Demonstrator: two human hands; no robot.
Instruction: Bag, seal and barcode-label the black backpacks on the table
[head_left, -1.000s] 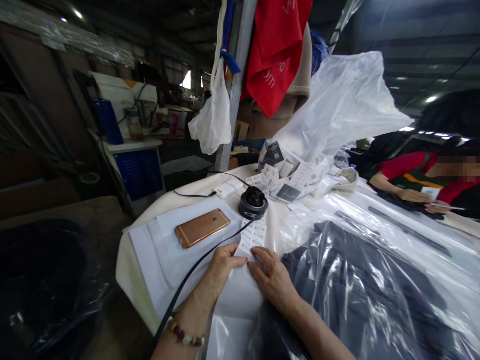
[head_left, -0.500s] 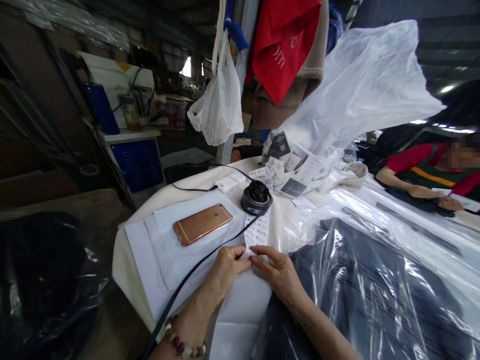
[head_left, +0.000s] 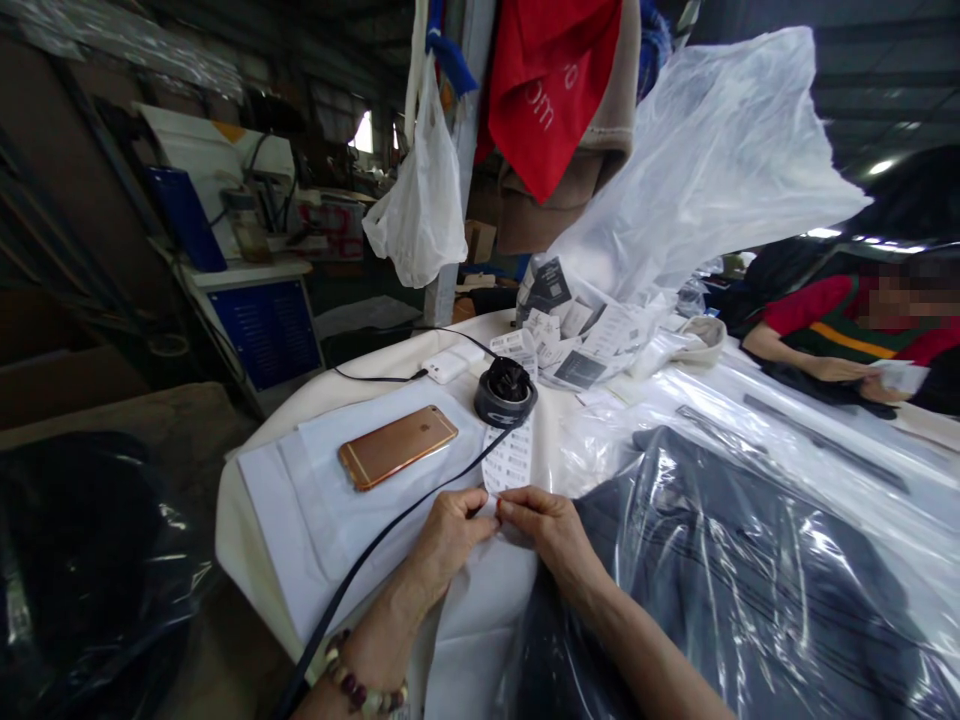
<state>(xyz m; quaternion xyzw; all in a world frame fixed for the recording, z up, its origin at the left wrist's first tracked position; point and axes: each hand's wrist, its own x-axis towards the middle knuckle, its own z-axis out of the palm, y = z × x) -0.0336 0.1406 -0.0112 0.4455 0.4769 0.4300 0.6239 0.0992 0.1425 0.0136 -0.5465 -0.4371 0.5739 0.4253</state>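
Observation:
A white strip of barcode labels (head_left: 507,462) runs from under a round black object (head_left: 506,392) toward me. At its near end my left hand (head_left: 452,530) pinches the strip between thumb and forefinger. My right hand (head_left: 547,525) meets it there, thumb and fingertips pinched on the same end. The fingertips of both hands almost touch, and they hide the strip's edge. Right of my hands lies a dark garment in clear plastic (head_left: 720,560). White paper (head_left: 484,620) lies beneath my hands.
A gold phone (head_left: 397,446) rests on white sheets at left, beside a black cable (head_left: 375,550) and a white power bank (head_left: 454,362). Behind stands a plastic bag of tags (head_left: 577,330). A white bag (head_left: 427,200) hangs from a post. At right, a person (head_left: 840,330) holds paper.
The view has shifted slightly, so most things sit a little further left. My right fingers have drawn closer together at the end of the label strip.

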